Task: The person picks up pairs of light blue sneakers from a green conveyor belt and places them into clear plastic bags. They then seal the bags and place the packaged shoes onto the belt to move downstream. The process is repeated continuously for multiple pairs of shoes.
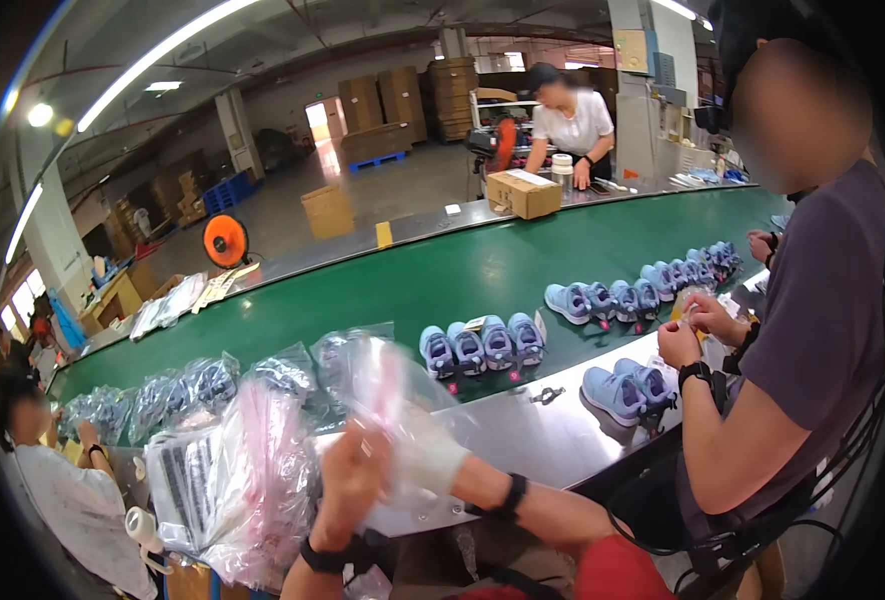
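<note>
Plastic bag [377, 385], clear and blurred, between both hands: the left hand [352, 472] pinches its edge; the grip of the right hand [434, 462] cannot be told. Bagged shoes [212, 380], left on the green belt [462, 270], appear finished; unbagged shoes [498, 343] rightward apparently remain.

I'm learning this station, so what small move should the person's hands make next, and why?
Probably spread the mouth of the clear plastic bag: the left hand and right hand are both at it, no shoe shows clearly inside, and unbagged blue shoes stand just beyond. Blur hides whether it is already open.
</note>
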The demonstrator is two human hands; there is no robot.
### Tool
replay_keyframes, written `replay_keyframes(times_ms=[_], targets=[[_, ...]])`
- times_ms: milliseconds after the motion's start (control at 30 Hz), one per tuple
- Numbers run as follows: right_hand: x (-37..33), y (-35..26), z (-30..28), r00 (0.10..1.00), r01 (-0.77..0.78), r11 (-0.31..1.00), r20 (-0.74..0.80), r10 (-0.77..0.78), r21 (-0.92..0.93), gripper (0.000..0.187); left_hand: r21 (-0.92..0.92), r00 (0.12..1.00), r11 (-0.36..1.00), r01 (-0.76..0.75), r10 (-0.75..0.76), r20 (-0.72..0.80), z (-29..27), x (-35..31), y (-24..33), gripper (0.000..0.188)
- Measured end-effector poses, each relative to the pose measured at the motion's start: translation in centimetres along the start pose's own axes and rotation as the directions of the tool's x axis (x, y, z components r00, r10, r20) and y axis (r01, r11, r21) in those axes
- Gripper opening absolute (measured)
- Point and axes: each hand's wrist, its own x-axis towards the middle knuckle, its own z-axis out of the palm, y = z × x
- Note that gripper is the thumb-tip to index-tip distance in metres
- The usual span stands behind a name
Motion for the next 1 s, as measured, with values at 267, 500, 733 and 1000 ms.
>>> replay_keyframes(times_ms=[267, 500, 733, 1000], targets=[[-2.6, 5.4, 5.4, 0.839, -0.385, 0.910, 0.353, 0.414, -0.154, 0.026, 0.534, 0.954, 0.845, -0.015, -0.148, 0.261, -0.3, -3.5, -0.3, 0.010], [-1.3, 3.9, 8.2, 0.613, -0.298, 0.924, 0.694, 0.376, -0.238, 0.026, 0.601, 0.939, 0.794, -0.090, 0.270, -0.215, -3.7, 1.0, -4.3, 0.020], [0.5, 6.6, -1.2, 0.863, -0.497, 0.669, 0.237, 0.446, 0.552, 0.031, 0.159, 0.852, 0.987, -0.003, 0.086, -0.516, -5.4, 2.7, -5.9, 0.020], [-3.9, 19.9, 5.3, 0.423, -0.462, 0.588, 0.417, 0.804, -0.664, 0.051, 0.091, 0.865, 0.996, 0.009, 0.037, -0.500, -4.3, 3.2, -6.3, 0.019]])
